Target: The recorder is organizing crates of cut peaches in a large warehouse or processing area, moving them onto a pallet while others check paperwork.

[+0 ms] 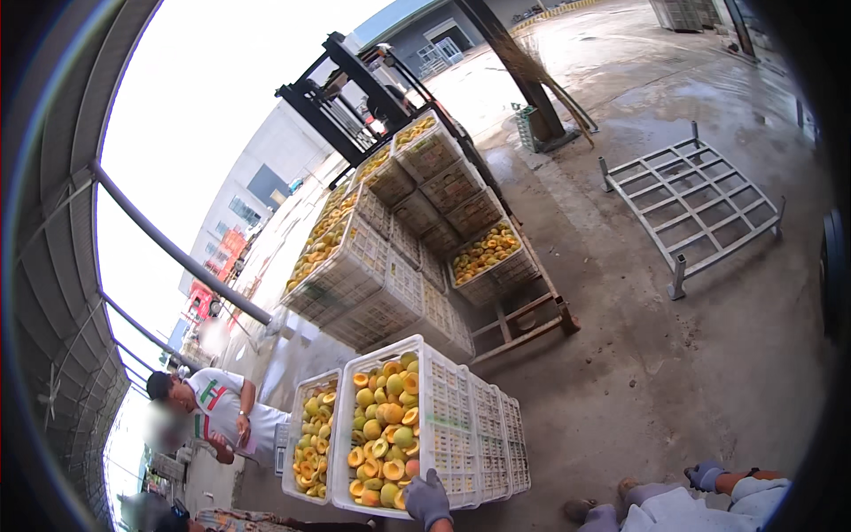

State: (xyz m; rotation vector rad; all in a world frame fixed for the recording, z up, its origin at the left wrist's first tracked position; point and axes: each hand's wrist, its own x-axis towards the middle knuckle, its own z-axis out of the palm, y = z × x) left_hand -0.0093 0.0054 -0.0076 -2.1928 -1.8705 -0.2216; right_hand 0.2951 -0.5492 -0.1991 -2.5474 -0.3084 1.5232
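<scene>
My left hand [427, 496], in a grey glove, grips the near edge of a white plastic crate [474, 439] full of halved and whole yellow-green fruit [386, 412]. This crate sits at the top of a stack, beside another filled crate [310, 443] on the left. My right hand [706, 476], also gloved, hangs at the lower right beside my white clothing, its fingers loosely apart and apparently empty. A co-worker [239, 412] in a white top stands left of the crates, near what looks like a small scale [281, 439], partly hidden.
A forklift [350, 97] stands behind stacked fruit crates [372, 293] on a rusty metal pallet [563, 315]. A silver metal rack [683, 266] lies on the wet concrete at right. A post [523, 80] with leaning brooms stands behind. A curved roof [53, 177] spans the left.
</scene>
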